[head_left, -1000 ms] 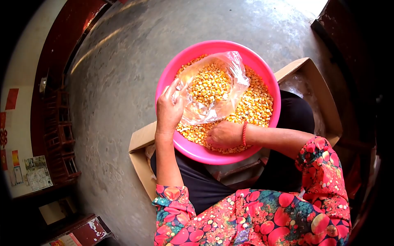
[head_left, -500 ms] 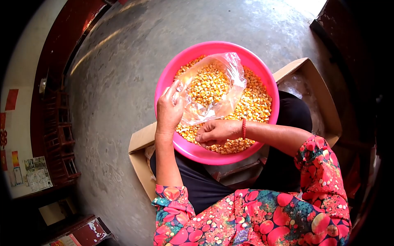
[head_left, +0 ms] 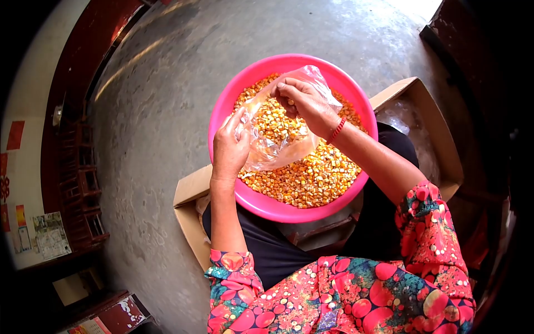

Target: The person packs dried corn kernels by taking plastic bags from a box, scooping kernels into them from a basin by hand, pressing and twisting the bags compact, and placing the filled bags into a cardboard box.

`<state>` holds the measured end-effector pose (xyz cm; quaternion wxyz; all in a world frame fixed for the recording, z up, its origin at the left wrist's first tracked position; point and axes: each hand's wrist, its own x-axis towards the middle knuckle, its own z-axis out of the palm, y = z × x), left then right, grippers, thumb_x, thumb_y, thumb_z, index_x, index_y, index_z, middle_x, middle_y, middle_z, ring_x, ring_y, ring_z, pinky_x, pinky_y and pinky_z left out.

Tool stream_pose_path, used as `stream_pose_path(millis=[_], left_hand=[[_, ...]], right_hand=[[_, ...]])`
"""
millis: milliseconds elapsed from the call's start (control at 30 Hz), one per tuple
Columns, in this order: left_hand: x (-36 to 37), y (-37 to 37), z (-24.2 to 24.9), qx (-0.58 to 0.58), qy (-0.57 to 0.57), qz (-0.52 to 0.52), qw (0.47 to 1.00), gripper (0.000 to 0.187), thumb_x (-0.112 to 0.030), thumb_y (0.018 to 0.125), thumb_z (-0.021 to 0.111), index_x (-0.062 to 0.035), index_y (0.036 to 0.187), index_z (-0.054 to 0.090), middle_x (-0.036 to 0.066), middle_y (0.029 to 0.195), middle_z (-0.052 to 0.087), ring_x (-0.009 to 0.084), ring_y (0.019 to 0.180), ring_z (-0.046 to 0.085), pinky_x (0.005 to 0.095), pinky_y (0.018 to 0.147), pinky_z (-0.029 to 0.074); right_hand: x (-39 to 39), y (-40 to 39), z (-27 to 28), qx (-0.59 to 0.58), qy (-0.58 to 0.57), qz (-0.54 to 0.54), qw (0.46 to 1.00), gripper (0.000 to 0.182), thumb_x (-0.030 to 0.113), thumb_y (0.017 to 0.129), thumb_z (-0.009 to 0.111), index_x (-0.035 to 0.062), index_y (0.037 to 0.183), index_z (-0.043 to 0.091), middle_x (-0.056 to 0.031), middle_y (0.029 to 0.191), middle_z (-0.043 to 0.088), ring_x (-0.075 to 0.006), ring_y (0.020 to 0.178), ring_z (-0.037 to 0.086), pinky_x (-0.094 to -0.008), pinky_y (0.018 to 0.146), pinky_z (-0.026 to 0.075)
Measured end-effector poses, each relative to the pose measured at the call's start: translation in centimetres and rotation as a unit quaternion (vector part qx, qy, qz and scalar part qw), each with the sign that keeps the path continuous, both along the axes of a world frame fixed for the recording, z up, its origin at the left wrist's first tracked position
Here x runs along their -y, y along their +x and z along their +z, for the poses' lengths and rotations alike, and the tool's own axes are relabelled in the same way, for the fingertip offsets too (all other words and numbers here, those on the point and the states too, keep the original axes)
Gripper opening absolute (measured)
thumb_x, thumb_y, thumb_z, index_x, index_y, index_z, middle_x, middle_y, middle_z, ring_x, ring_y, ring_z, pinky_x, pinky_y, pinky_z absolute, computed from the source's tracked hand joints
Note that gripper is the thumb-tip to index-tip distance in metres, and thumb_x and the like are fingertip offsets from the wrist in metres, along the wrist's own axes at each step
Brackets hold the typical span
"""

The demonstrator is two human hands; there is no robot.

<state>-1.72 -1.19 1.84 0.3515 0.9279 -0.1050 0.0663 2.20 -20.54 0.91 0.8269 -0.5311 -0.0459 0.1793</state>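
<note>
A pink basin (head_left: 228, 97) full of yellow corn kernels (head_left: 314, 181) rests over my lap. On the corn lies a clear plastic bag (head_left: 267, 161) with kernels inside. My left hand (head_left: 231, 147) pinches the bag's left edge between thumb and fingers. Over the upper part of the bag is my right hand (head_left: 306, 103), wearing a red bracelet (head_left: 336, 130). Its fingers are curled together at the bag's opening, and what they hold, if anything, is hidden.
An open cardboard box (head_left: 436, 128) holding clear plastic stands at the right. Another cardboard flap (head_left: 193, 186) shows left of the basin. Small wooden chairs (head_left: 83, 183) line the left wall, beyond the grey concrete floor (head_left: 150, 111).
My right hand has moved up and away from the corn at the basin's near side to the upper part of the bag. My left hand has stayed at the bag's edge.
</note>
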Motion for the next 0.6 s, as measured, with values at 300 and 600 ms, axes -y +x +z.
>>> stream_pose_path(millis=[300,600], left_hand=[[-0.3,-0.1,-0.1,0.004,-0.004,0.010,1.000,0.040,0.001,0.075,0.048,0.0043,0.115,0.053,0.019,0.103,0.059,0.0296,0.091,0.059,0.0336,0.077,0.047],[-0.3,-0.1,0.2,0.003,-0.004,0.014,1.000,0.042,0.002,0.073,0.048,0.0028,0.114,0.053,0.019,0.099,0.059,0.0286,0.083,0.060,0.0330,0.071,0.047]], right_hand=[[0.7,0.7,-0.7,0.035,-0.069,-0.050,0.996,0.038,0.033,0.092,0.046,0.0129,0.060,0.040,0.0054,0.056,0.034,-0.0051,0.052,0.030,-0.0221,0.049,0.024],[-1.7,-5.7,-1.2,0.234,-0.190,0.399,0.866,0.037,0.033,0.088,0.052,0.0009,0.072,0.060,-0.0057,0.063,0.060,-0.0165,0.058,0.057,-0.0338,0.059,0.045]])
